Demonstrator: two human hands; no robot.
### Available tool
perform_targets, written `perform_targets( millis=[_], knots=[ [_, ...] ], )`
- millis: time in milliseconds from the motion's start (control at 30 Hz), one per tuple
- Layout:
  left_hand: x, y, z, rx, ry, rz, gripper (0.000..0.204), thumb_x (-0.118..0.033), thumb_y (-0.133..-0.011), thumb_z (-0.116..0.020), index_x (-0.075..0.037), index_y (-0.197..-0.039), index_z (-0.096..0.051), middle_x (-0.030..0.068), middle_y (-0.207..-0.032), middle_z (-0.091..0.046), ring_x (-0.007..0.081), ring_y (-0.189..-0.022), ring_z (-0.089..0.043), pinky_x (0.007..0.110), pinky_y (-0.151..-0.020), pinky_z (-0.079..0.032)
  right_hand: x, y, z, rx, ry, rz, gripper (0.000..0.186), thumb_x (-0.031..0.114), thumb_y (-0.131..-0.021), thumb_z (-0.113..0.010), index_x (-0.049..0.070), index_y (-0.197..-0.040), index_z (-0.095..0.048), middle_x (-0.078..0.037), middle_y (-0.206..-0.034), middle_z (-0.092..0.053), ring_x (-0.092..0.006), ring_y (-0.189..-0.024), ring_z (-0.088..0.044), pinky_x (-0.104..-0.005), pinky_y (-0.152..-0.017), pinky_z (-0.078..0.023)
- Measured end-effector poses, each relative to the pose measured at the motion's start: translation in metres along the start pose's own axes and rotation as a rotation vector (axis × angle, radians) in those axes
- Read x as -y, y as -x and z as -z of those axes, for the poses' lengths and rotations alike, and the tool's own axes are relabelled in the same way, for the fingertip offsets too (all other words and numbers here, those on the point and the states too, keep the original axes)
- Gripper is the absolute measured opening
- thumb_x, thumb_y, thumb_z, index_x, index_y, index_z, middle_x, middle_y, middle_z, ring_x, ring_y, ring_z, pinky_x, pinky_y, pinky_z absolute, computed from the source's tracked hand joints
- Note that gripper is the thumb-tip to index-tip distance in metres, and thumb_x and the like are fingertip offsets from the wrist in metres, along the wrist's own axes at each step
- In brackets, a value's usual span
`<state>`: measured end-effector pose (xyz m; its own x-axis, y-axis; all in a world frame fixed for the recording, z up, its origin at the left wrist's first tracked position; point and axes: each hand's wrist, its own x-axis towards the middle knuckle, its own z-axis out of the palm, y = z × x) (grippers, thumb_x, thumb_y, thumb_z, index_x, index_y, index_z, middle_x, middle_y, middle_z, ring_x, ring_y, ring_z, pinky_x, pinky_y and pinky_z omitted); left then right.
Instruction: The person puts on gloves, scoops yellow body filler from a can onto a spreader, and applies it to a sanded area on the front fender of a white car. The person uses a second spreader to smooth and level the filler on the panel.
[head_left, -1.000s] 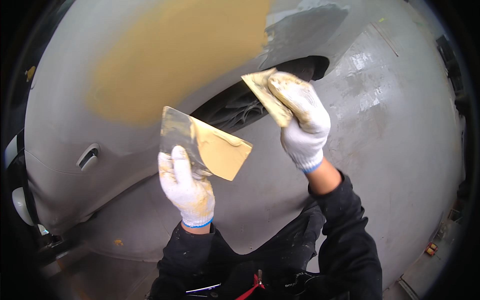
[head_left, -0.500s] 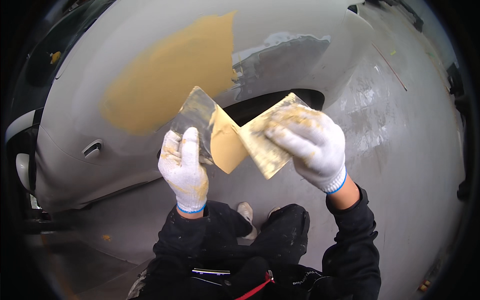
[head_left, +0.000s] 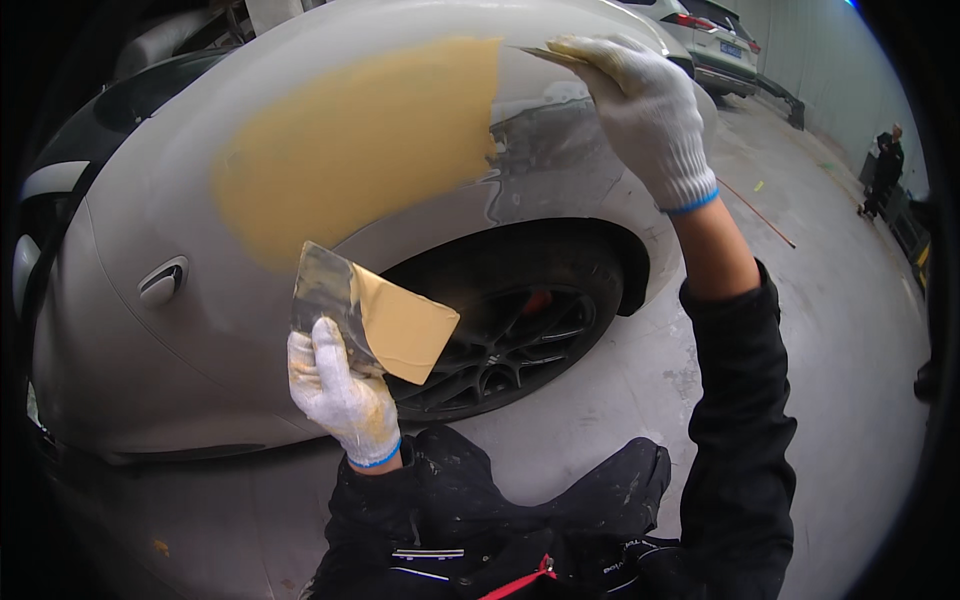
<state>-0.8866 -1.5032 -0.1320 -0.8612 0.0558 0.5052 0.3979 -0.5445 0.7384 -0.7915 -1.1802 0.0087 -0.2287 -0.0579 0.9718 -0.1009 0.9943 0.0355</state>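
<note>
My left hand (head_left: 345, 395), in a stained white glove, grips a flat metal putty spreader (head_left: 325, 285), its far half loaded with thick tan body filler (head_left: 410, 325). Raised at the upper right, my gloved right hand (head_left: 650, 115) holds a second spreader (head_left: 543, 53), seen nearly edge-on. That blade lies by the upper right corner of a broad tan filler patch (head_left: 350, 140) on the pale car body (head_left: 115, 340). Whether it touches the panel I cannot tell. Right of the patch is a bare grey area (head_left: 555, 150), partly behind my right hand.
Below the patch is a black wheel (head_left: 490, 350) in its arch. A door handle (head_left: 163, 282) juts out at left. Another white car (head_left: 715, 45) stands behind; a person (head_left: 883, 170) is far right. A thin red stick (head_left: 755, 212) lies on the floor.
My hands have parted. The right rose with its spreader to the patch's upper right; the left moved lower and left with the loaded one. The view has tilted up, showing the wheel and another car.
</note>
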Motion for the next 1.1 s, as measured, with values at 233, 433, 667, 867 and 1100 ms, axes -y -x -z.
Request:
perform_targets(
  millis=[233,433,667,867,1100],
  knots=[
    [-0.009,-0.022,0.052,0.017,0.093,0.000,0.020,-0.018,-0.112,-0.059,0.000,-0.119,-0.064,0.0069,-0.108,-0.069,0.0130,-0.098,-0.069,0.030,-0.087,-0.058,0.010,-0.048,-0.070,0.064,0.175,-0.090,0.027,0.012,-0.103,-0.065,0.017,-0.122,-0.082,-0.006,-0.113,-0.079,-0.0300,-0.095,-0.076,-0.0384,-0.087,-0.062],
    [0.031,-0.055,0.071,-0.010,0.096,0.034,0.019,-0.016,-0.110,-0.063,0.000,-0.120,-0.065,0.0063,-0.111,-0.069,0.0147,-0.099,-0.069,0.031,-0.086,-0.058,0.030,-0.010,-0.100,0.003,0.130,0.026,0.029,0.001,-0.092,-0.069,0.010,-0.117,-0.083,-0.009,-0.105,-0.080,-0.0292,-0.096,-0.076,-0.0360,-0.088,-0.061],
    [0.127,-0.055,0.094,-0.012,0.152,0.106,0.019,-0.011,-0.110,-0.061,0.004,-0.121,-0.064,0.0101,-0.110,-0.072,0.0163,-0.096,-0.070,0.030,-0.086,-0.058,0.055,0.105,-0.173,-0.221,0.128,0.188,0.038,-0.009,-0.078,-0.074,0.010,-0.110,-0.083,-0.010,-0.099,-0.080,-0.0320,-0.094,-0.077,-0.0420,-0.088,-0.062],
    [0.086,-0.134,-0.029,0.038,0.080,0.163,0.016,-0.010,-0.110,-0.058,0.003,-0.119,-0.063,0.0084,-0.105,-0.073,0.0117,-0.086,-0.070,0.026,-0.073,-0.056,-0.025,0.045,-0.182,-0.145,0.213,0.062,0.049,0.005,-0.067,-0.072,0.014,-0.113,-0.084,-0.004,-0.104,-0.079,-0.0278,-0.101,-0.077,-0.0447,-0.099,-0.062],
    [0.101,-0.155,-0.086,0.274,0.177,0.153,0.021,-0.014,-0.112,-0.058,-0.001,-0.127,-0.066,0.0064,-0.114,-0.074,0.0118,-0.095,-0.072,0.026,-0.082,-0.058,-0.070,0.072,-0.190,-0.063,0.168,0.037,0.047,0.004,-0.067,-0.077,0.018,-0.112,-0.085,-0.002,-0.112,-0.080,-0.0299,-0.109,-0.077,-0.0488,-0.103,-0.061]
  ],
)
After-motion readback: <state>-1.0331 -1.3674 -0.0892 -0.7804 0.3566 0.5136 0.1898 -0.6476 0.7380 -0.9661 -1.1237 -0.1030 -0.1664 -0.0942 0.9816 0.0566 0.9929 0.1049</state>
